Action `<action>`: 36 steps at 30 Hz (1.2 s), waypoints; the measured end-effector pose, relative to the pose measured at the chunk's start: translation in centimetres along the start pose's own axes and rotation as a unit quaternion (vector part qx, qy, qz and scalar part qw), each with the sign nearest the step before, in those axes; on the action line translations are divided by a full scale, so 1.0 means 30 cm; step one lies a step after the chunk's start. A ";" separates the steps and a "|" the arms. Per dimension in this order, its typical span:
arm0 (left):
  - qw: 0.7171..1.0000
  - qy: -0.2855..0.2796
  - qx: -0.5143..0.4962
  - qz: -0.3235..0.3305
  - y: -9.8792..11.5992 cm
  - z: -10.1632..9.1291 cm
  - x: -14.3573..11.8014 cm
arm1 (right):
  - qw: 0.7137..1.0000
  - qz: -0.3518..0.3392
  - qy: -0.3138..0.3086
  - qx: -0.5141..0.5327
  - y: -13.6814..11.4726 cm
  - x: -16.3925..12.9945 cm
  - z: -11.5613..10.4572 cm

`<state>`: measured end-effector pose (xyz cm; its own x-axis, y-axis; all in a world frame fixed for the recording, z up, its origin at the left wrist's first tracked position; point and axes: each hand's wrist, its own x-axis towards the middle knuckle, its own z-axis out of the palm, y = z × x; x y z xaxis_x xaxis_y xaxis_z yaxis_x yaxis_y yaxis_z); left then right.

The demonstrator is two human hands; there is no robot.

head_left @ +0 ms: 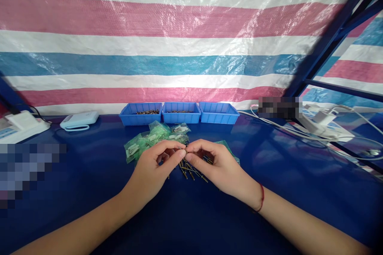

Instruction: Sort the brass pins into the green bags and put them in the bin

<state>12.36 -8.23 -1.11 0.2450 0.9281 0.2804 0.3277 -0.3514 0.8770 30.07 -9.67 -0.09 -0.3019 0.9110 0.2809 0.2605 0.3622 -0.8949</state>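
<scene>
Pins: small dark metal pins with brass-coloured ends [191,171] lie in a loose heap on the glossy blue tabletop [269,191], directly under both hands; too many and too small to count.
Left hand [155,167]: fingers pinched shut at the tips, touching the right's; the part held is too small to identify (probably one pin).
Right hand [218,165]: likewise pinched.
Bags: green translucent plastic bags [149,139], several, just behind the heap; some appear filled.
Bins: three blue plastic trays [218,113]; two hold parts.
Progress: heap remains; unfinished.
</scene>
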 end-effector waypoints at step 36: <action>1.000 0.008 -0.008 0.024 0.005 0.001 0.000 | 0.999 0.005 0.043 -0.032 0.016 0.004 0.022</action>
<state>12.43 -8.28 -0.99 0.2444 0.9125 0.3281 0.3010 -0.3931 0.8689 29.56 -9.52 -0.73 -0.2198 0.9269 0.3041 0.3221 0.3632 -0.8743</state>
